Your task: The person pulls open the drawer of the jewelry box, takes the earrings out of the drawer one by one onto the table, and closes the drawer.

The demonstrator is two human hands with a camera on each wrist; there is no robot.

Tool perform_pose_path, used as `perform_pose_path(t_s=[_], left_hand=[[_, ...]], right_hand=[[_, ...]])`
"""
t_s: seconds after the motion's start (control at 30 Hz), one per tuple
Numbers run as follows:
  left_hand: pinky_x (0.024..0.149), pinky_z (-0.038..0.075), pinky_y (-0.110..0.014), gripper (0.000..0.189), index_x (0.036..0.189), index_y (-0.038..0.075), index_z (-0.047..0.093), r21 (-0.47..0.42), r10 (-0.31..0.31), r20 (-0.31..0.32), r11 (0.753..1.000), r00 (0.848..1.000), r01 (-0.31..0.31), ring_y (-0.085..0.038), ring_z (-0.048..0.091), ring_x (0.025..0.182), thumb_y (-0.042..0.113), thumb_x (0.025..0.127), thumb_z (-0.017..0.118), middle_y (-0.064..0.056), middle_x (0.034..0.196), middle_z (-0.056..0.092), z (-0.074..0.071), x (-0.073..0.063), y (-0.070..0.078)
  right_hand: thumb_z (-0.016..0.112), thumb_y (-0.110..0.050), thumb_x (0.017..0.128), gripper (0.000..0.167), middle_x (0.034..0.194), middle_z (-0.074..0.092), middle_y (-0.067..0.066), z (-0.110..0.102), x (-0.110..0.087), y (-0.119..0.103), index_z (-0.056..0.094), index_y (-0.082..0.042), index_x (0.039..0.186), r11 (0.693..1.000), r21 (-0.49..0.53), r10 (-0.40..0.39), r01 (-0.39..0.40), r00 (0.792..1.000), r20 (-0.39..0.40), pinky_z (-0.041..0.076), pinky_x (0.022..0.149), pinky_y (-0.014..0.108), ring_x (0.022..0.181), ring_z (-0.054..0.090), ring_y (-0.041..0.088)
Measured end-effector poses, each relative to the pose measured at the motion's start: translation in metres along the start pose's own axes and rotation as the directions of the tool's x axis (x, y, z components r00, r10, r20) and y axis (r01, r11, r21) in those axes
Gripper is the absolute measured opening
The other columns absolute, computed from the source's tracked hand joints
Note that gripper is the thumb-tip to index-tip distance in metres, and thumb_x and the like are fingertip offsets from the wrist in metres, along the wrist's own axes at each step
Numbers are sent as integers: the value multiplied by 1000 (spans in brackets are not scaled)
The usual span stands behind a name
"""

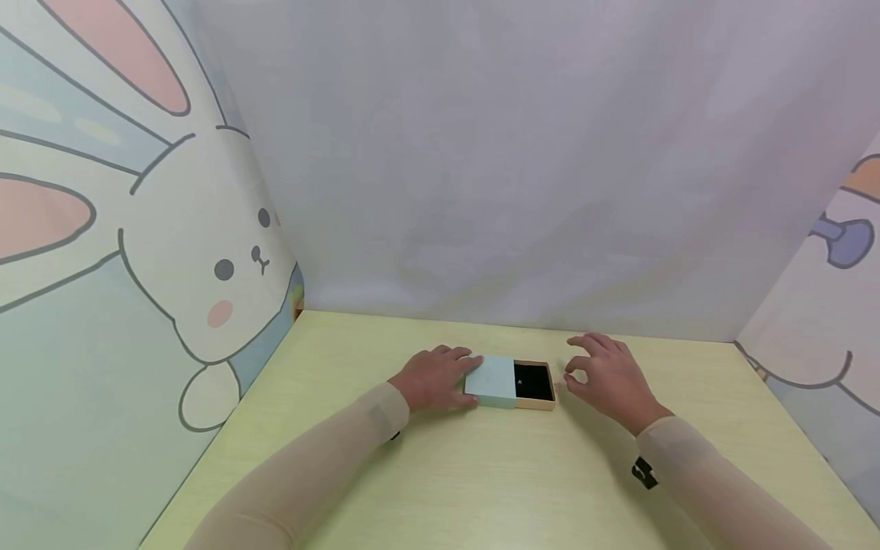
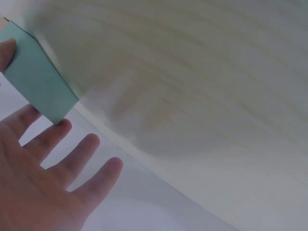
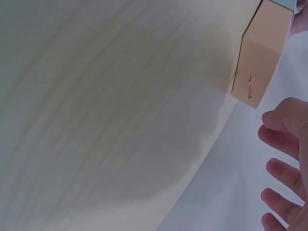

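A small drawer-style gift box lies on the table, with a pale blue sleeve (image 1: 490, 380) and a peach drawer (image 3: 263, 53) slid partly out to the right. Black padding (image 1: 532, 382) lines the drawer, and a tiny shiny piece sits on it. My left hand (image 1: 436, 378) holds the sleeve's left end between thumb and fingers. Just right of the drawer, my right hand (image 1: 608, 382) pinches a thin wire-like piece (image 3: 258, 117) between thumb and forefinger, its other fingers spread. Most of that piece is hidden by the fingertips.
The pale wooden table (image 1: 440, 489) runs back to a plain whitish curtain (image 1: 481, 168). Side walls carry cartoon prints, a rabbit (image 1: 206, 252) at the left. The drawer's end face has a small slit (image 3: 250, 86).
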State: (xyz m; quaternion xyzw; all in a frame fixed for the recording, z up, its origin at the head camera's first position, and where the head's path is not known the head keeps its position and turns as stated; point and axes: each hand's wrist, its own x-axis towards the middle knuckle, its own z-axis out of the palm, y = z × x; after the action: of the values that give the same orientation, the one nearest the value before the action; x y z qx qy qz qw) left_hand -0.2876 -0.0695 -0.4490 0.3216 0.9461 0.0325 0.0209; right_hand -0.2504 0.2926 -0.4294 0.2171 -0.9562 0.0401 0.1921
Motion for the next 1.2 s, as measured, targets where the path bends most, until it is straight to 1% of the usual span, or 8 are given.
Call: perform_pose_path(t_s=[0.27, 0.43, 0.7, 0.93, 1.2], left_hand=[[120, 64, -49, 83, 179, 32, 53, -8, 6, -3, 1000, 1000, -6, -28, 65, 159, 69, 108, 75, 2, 181, 59, 1, -1, -1], [120, 64, -47, 83, 179, 32, 54, 3, 10, -9, 1000, 1000, -10, -28, 65, 159, 69, 107, 76, 2, 181, 60, 3, 0, -3], [118, 64, -47, 83, 179, 32, 53, 12, 17, -14, 1000, 1000, -17, -27, 65, 158, 69, 109, 75, 2, 180, 60, 1, -2, -2], [120, 63, -47, 83, 180, 32, 52, 4, 15, -8, 1000, 1000, -15, -27, 65, 159, 69, 109, 74, 2, 181, 59, 1, -2, -2], [121, 63, -49, 83, 180, 32, 52, 3, 15, -4, 1000, 1000, -15, -28, 64, 160, 69, 109, 73, 1, 182, 59, 1, -2, -2]], right_hand=[[94, -17, 96, 5, 147, 81, 18, 2, -2, 1, 92, -20, 92, 1000, 0, 16, -16, 1000, 18, 57, 118, 73, 147, 68, 49], [93, -18, 97, 5, 148, 80, 17, 4, -4, 2, 93, -21, 92, 1000, 1, 30, -30, 999, 29, 57, 117, 73, 147, 68, 48], [92, -16, 97, 6, 149, 80, 19, 5, -6, 2, 92, -21, 93, 999, 9, 44, -44, 998, 38, 57, 117, 73, 146, 68, 48], [91, -17, 98, 6, 150, 79, 20, 6, -8, 2, 92, -20, 93, 999, 16, 49, -50, 997, 63, 56, 117, 74, 145, 68, 49], [91, -17, 97, 6, 148, 80, 20, 8, -9, 4, 91, -20, 92, 999, 2, 39, -40, 997, 61, 57, 116, 73, 142, 70, 49]])
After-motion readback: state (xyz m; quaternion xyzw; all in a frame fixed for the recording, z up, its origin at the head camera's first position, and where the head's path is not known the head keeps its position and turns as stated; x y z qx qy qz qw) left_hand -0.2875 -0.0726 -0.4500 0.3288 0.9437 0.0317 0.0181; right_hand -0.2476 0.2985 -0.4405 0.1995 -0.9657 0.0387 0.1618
